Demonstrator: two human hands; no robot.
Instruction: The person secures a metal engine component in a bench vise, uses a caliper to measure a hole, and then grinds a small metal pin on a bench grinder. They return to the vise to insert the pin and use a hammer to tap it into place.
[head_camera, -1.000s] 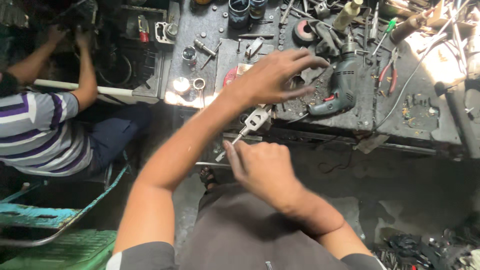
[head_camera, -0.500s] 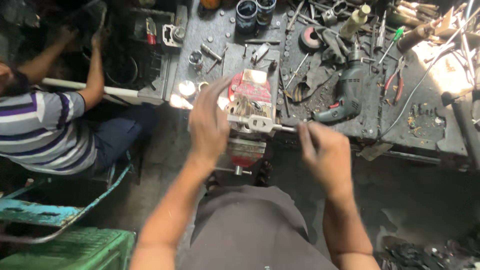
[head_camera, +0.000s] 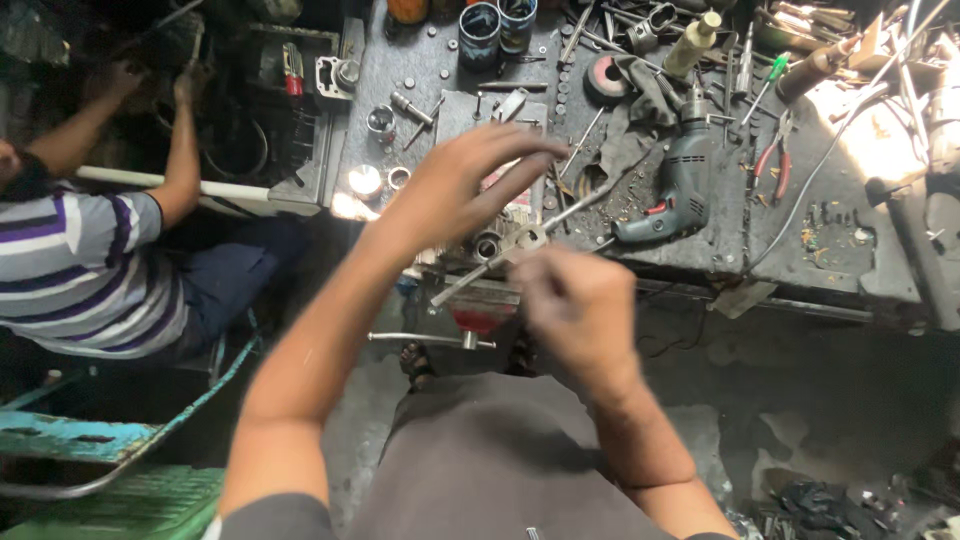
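A metal tap wrench (head_camera: 520, 240) with a long two-ended bar lies diagonally over a red bench vise (head_camera: 482, 318) at the front edge of the workbench (head_camera: 800, 265). My left hand (head_camera: 470, 185) reaches over the wrench's middle, fingers stretched out and apart above the bar. Just on the near side of the wrench body is my right hand (head_camera: 575, 300), motion-blurred, with its fingers curled. Whether it grips the wrench is unclear. Both ends of the bar stick out free.
On the bench to the right lie a grey power drill (head_camera: 680, 185) and red-handled pliers (head_camera: 770, 165); tins (head_camera: 480, 25), bolts and a cloth (head_camera: 640, 100) sit behind. A co-worker in a striped shirt (head_camera: 80, 260) sits at left. The vise handle (head_camera: 430, 340) juts out below.
Half a second ago my hands held the two ends of the bar, which lay level. The bar has turned to a diagonal and both hands have come in toward its middle.
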